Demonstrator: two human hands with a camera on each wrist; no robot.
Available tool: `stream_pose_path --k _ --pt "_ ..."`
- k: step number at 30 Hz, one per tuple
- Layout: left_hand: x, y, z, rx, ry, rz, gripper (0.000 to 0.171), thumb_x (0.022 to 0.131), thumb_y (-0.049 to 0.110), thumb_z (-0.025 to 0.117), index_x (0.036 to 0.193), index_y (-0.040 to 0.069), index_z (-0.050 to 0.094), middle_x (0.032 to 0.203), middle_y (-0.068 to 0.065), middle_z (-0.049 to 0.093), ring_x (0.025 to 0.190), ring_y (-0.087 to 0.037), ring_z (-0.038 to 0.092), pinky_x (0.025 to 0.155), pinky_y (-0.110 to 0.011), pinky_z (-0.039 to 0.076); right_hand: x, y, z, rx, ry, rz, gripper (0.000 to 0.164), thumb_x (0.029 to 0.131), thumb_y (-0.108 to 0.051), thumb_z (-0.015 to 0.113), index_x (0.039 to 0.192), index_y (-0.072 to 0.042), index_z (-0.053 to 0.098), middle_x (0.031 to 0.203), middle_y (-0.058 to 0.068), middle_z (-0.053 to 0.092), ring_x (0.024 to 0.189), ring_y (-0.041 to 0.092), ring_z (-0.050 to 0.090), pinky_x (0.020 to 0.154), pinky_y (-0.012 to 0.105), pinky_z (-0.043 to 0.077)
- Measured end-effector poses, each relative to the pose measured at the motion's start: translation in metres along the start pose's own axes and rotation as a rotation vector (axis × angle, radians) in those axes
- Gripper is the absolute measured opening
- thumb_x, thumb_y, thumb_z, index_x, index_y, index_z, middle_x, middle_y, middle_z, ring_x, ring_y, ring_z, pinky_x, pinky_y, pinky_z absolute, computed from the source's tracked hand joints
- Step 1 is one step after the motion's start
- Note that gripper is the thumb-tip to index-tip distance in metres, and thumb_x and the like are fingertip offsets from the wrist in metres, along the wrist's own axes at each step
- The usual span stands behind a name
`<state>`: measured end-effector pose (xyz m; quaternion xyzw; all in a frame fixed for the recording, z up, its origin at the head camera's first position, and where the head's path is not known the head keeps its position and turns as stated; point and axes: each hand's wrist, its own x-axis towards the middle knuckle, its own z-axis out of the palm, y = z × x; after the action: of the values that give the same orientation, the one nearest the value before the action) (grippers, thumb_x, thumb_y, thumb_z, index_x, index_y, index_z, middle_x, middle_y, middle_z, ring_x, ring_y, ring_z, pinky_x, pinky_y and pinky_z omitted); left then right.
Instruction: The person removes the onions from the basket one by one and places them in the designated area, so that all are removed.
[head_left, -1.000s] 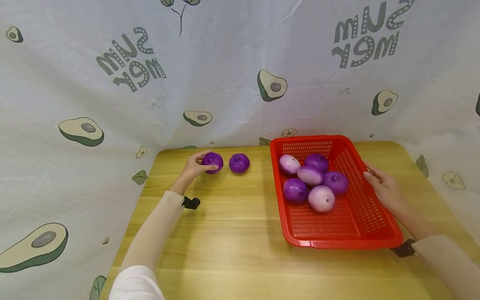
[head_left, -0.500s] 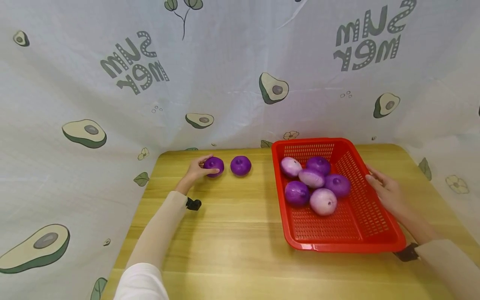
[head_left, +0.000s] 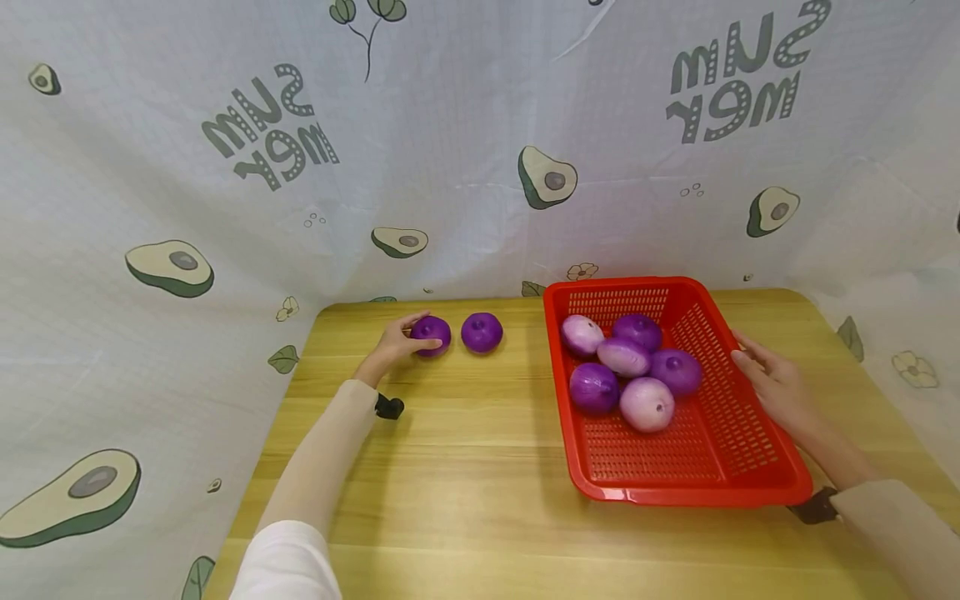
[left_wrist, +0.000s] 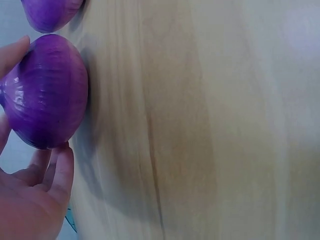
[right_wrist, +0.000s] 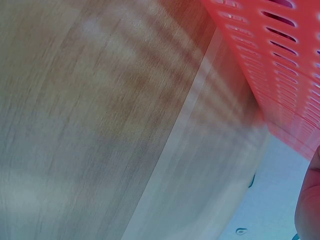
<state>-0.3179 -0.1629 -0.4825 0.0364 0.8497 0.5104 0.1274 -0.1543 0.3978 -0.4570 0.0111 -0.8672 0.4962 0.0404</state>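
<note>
At the back left of the table, my left hand [head_left: 395,342] grips a purple onion [head_left: 431,336], thumb in front and fingers behind. Close up in the left wrist view, the same onion [left_wrist: 52,92] sits between the thumb and the fingertips [left_wrist: 63,167]. Just right of it is a second purple onion [head_left: 482,332]. My right hand [head_left: 776,387] holds the right rim of a red plastic basket [head_left: 562,433]. Several purple and paler onions lie inside, among them a pale one [head_left: 647,405] in front. In the right wrist view, part of my hand [right_wrist: 308,205] shows beside the slotted basket wall [right_wrist: 285,65].
The basket takes up the right half of the wooden table [head_left: 450,500]. Behind and at the sides hangs a white cloth [head_left: 450,150] printed with avocados, right at the table's back edge.
My left hand and its onion have shifted slightly right, closer to the second onion. The head view has tilted a little. My right hand stays on the basket rim.
</note>
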Motion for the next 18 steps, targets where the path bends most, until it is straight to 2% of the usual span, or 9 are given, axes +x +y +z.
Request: stream_pose_path --k 4,7,12,18 --pt "0.001 0.002 -0.004 0.001 -0.005 0.010 0.074 0.086 0.020 0.081 0.150 0.011 0.046 0.151 -0.018 0.042 0.138 -0.038 0.037 0.110 -0.050 0.038 0.000 0.000 0.001 0.000 0.000 -0.009 0.057 0.108 -0.023 0.044 0.154 0.004 0.024 0.098 -0.022 0.054 0.070 0.004 0.066 0.053 0.026 0.056" --pt "-0.001 0.008 -0.008 0.000 -0.002 0.029 0.074 0.086 0.021 0.081 0.150 0.013 0.046 0.155 -0.015 0.037 0.142 -0.038 0.030 0.113 -0.054 0.032 0.001 0.000 0.001 0.015 0.000 -0.018 0.056 0.108 -0.022 0.044 0.154 0.003 0.025 0.098 -0.021 0.055 0.070 0.004 0.066 0.053 0.025 0.056" --pt "-0.004 0.024 -0.013 0.002 -0.014 0.110 0.074 0.086 0.024 0.081 0.151 0.016 0.046 0.158 -0.010 0.035 0.146 -0.040 0.022 0.115 -0.060 0.023 0.001 0.001 0.001 0.047 -0.001 -0.026 0.055 0.108 -0.021 0.044 0.155 0.002 0.025 0.099 -0.020 0.056 0.070 0.004 0.066 0.054 0.025 0.056" --pt "-0.009 0.049 -0.013 -0.069 -0.067 0.186 0.072 0.086 0.022 0.080 0.150 0.019 0.047 0.157 -0.005 0.037 0.146 -0.035 0.025 0.118 -0.050 0.022 0.000 0.001 0.000 0.046 -0.002 -0.011 0.056 0.108 -0.021 0.044 0.155 0.001 0.024 0.100 -0.019 0.054 0.068 0.005 0.066 0.053 0.025 0.056"
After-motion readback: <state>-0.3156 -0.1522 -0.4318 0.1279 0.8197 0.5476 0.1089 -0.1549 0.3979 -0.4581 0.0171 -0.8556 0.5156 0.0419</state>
